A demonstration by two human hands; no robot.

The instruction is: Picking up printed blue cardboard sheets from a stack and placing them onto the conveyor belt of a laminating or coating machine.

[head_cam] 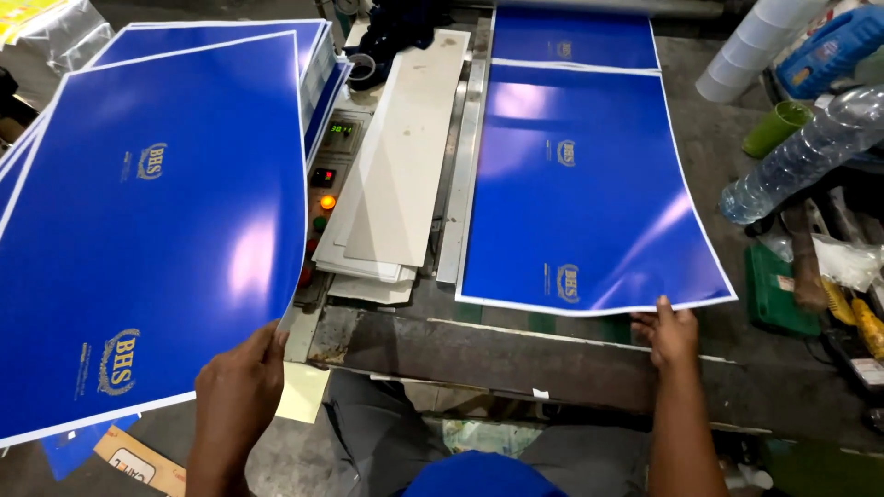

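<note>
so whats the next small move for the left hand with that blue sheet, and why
Probably carry it right and lay it down behind the sheet already on the bed. The left hand holds a glossy blue sheet lifted off the stack by its near corner, while the right hand presses the near edge of the flat blue sheet on the machine bed, another sheet lying beyond it.

Left hand (241,379): raised at lower left, back of the hand to the camera, fingers curled up in a pinching grip.
Left forearm: rises steeply from the bottom edge.
Right hand (669,333): reaches forward, palm down, fingers spread flat.
Right forearm: bare, nearly upright.
</note>
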